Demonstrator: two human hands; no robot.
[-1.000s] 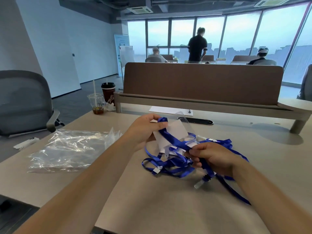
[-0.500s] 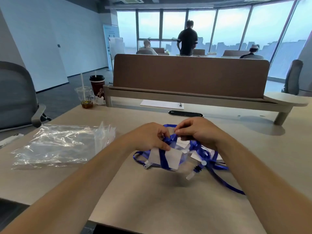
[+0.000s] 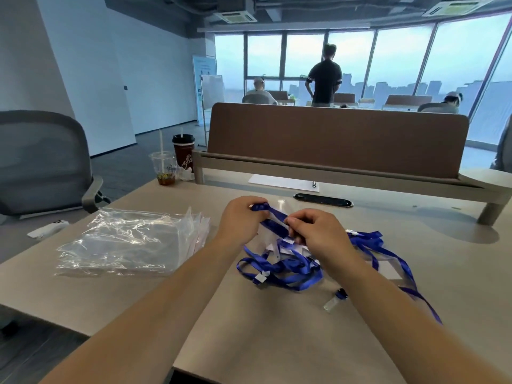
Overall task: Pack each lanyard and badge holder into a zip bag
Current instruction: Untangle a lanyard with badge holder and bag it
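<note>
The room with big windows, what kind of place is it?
Probably an open office: a long desk with a brown divider, a swivel chair, and people at other tables by the windows.

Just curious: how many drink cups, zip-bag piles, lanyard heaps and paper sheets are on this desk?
Drink cups: 2 (clear cup, brown cup)
Pile of zip bags: 1
Heap of blue lanyards: 1, too tangled to count singly
Paper sheet: 1
Total: 5
</note>
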